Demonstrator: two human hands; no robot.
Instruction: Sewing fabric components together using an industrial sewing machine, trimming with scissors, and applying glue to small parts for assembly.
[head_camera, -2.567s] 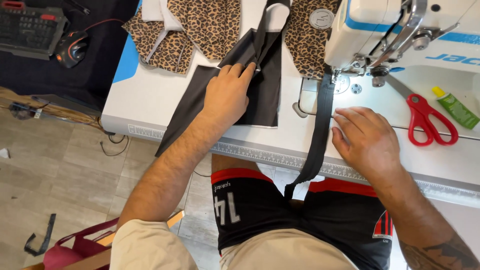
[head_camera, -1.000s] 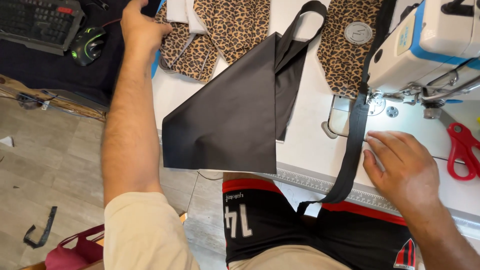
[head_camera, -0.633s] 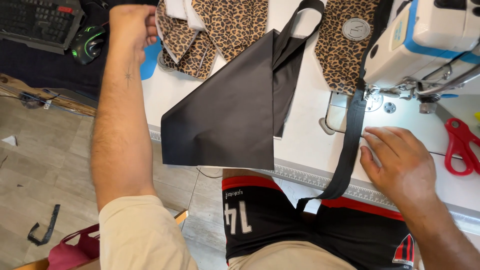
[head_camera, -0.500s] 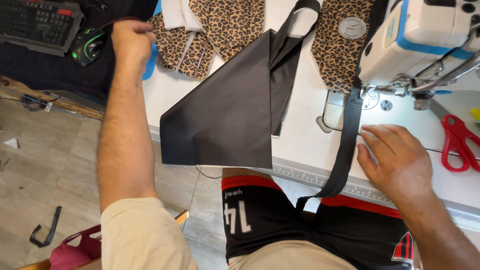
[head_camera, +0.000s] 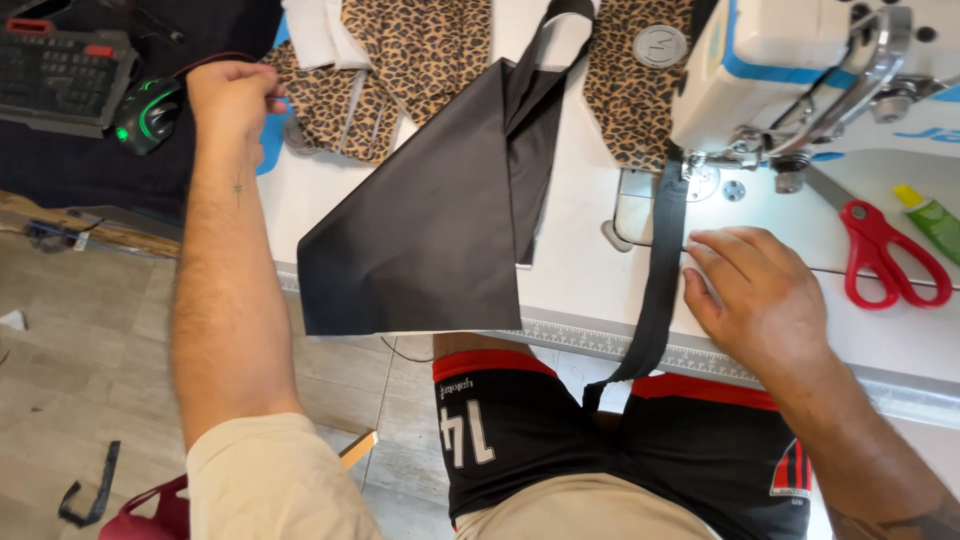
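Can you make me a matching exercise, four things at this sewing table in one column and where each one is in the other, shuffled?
Things:
1. red-handled scissors
2. black strap
3. black fabric piece
4. left hand

Places:
A. draped over the table's front edge, left of the strap
B. at the table's far left edge, beside leopard-print fabric
C. on the table, right of the right hand
D. running from under the sewing machine head down over the table's edge

Pairs: 1-C, 2-D, 3-A, 4-B
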